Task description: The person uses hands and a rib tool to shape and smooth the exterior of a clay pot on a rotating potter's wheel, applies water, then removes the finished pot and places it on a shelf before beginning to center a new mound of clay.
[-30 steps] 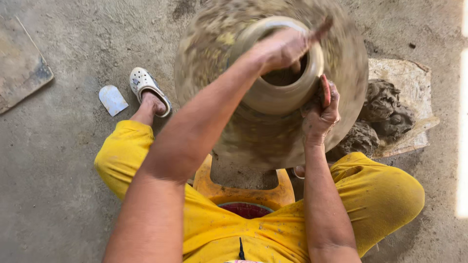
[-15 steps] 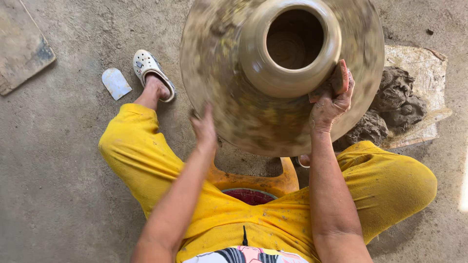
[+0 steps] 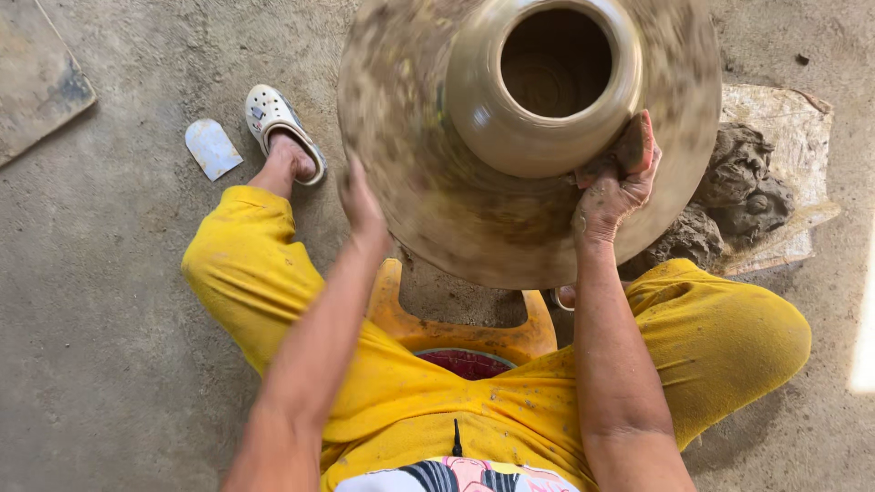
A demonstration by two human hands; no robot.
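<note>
A wet brown clay pot [image 3: 538, 118] with a round open mouth stands on a spinning, blurred potter's wheel [image 3: 437, 210]. My right hand [image 3: 620, 178], smeared with clay, presses its fingers against the pot's lower right wall. My left hand [image 3: 360, 205] lies flat against the wheel's left rim, fingers together, holding nothing. I sit low on an orange stool [image 3: 428, 328] in yellow trousers, knees spread on either side of the wheel.
A lump of dark raw clay [image 3: 738, 196] rests on a pale slab [image 3: 793, 128] right of the wheel. A white clog [image 3: 278, 123] is on my left foot, a small white scraper [image 3: 211, 148] beside it. A flat board [image 3: 36, 77] lies far left on the concrete floor.
My left hand came off the pot's rim and dropped to the wheel's left edge. My right hand stayed against the pot's right side. The view shifted slightly downward.
</note>
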